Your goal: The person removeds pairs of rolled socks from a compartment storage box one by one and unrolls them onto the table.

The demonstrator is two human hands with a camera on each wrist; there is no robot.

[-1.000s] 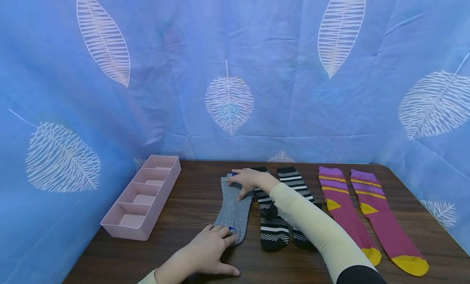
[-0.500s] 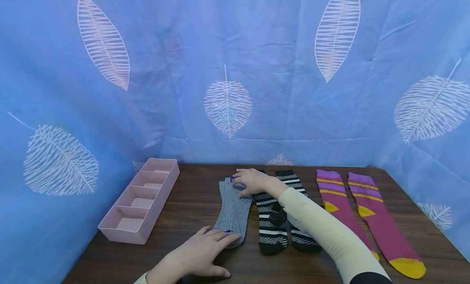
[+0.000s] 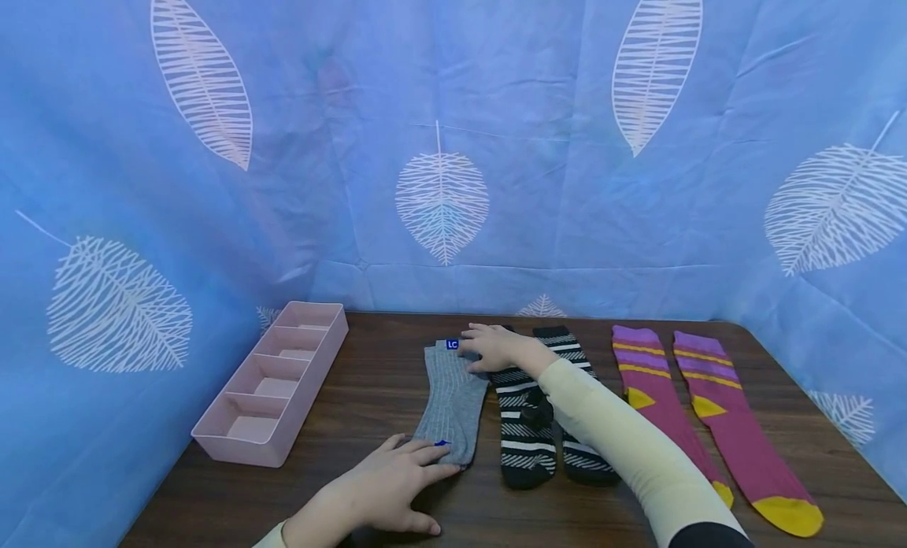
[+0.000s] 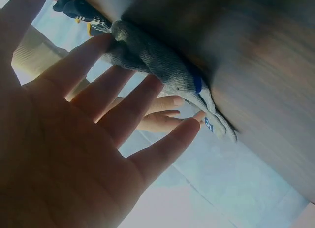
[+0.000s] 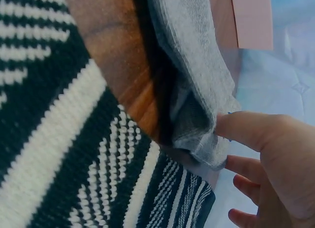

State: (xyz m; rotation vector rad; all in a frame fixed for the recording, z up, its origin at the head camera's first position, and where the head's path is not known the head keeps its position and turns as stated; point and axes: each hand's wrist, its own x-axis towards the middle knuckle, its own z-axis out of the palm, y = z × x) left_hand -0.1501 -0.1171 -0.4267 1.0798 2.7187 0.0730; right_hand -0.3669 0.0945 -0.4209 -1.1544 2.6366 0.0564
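A pair of grey ribbed socks lies flat, one on the other, on the dark wooden table, with a blue label at the cuff. At its near end my left hand rests its outstretched fingers by the toe; in the left wrist view, that hand has spread fingers. My right hand touches the right side of the cuff with loosely bent fingers. In the right wrist view, a digit of that hand meets the raised edge of the grey sock, with the other fingers beyond it.
Black-and-white striped socks lie just right of the grey pair, partly under my right forearm. Farther right are maroon socks with yellow toes and purple cuffs. A pink divided box stands at left. A blue leaf-patterned cloth hangs behind.
My right hand has shifted slightly right along the cuff, uncovering the blue label. My left hand has drawn back a little to the left at the toe.
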